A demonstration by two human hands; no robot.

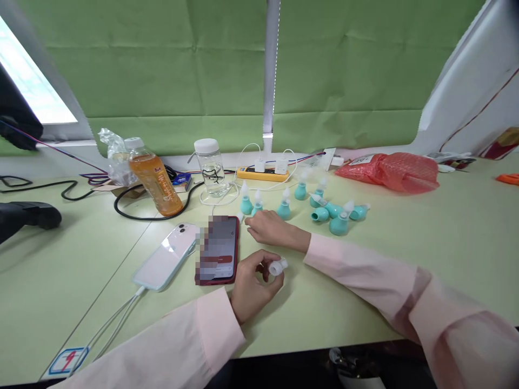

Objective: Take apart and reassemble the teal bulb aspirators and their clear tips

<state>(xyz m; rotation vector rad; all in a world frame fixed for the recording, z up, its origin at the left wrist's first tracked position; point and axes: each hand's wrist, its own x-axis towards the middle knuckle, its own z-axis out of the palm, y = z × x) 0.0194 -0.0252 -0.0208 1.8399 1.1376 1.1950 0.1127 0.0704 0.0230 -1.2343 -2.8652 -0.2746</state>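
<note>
My left hand [256, 283] pinches a small translucent plastic nozzle piece [278, 267] between thumb and fingers, above the table in front of me. Farther forward, my right hand [270, 228] is low over the table with its fingers bunched and pointing left; whatever they hold, if anything, is hidden. Just past its fingertips shows a small whitish tip [240, 217]. Behind that hand stand teal squeeze bulbs with clear nozzles, among them one bulb [246, 205] and another [284, 209]. To the right, several more lie or stand in a cluster, including an upright bulb [339, 224].
A red-cased phone [219, 251] and a charging white phone [166, 259] lie left of my hands. Behind them stand an orange drink bottle [156, 181] and a clear water bottle [211, 170]. A yellow power strip [261, 174] and red plastic bag [389, 172] line the back.
</note>
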